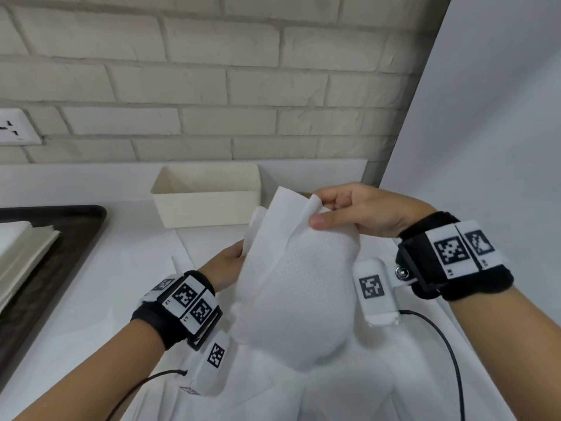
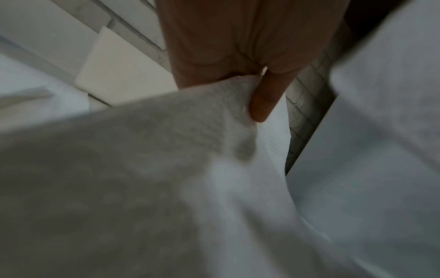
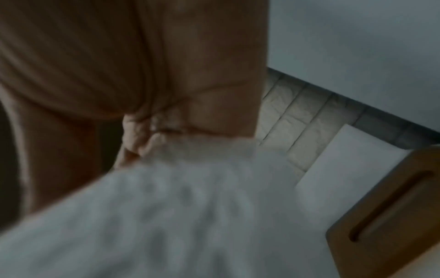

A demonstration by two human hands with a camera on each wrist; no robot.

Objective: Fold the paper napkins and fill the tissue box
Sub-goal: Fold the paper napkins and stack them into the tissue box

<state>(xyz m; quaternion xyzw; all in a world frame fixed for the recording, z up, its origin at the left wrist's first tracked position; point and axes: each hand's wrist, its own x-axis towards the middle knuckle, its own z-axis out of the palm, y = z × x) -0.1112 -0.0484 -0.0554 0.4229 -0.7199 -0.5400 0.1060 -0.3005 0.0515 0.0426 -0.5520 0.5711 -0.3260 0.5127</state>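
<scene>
Two hands on one napkin, and the fold is live. Starting at the far left, a dark tray (image 1: 91, 226) sits on the bench (image 1: 127, 250) with a stack of flat napkins (image 1: 27, 247) on it, well apart from the action and waiting its turn. Moving in, the left hand (image 1: 226, 265) has its grip on the left edge of the paper napkin (image 1: 300, 287); the left wrist view shows a finger (image 2: 262, 105) pressed against the sheet's edge, pinching it. The napkin hangs in the air between both hands, rumpled and bellied out, above more white sheets spread on the bench. Behind it stands the tissue box (image 1: 206, 192), cream, its top open, nothing visible inside from this angle. Over to the right, the right hand (image 1: 358, 211) pinches the top corner between thumb and curled fingers, lifted higher than the left. Far right, the right wrist view catches a wooden lid (image 3: 390, 216) with a slot lying on the bench.

My read: this is the folding step, early in the job. Next move calls for bringing the corners together squarely, creasing flat, then carrying the fold across to the box.
</scene>
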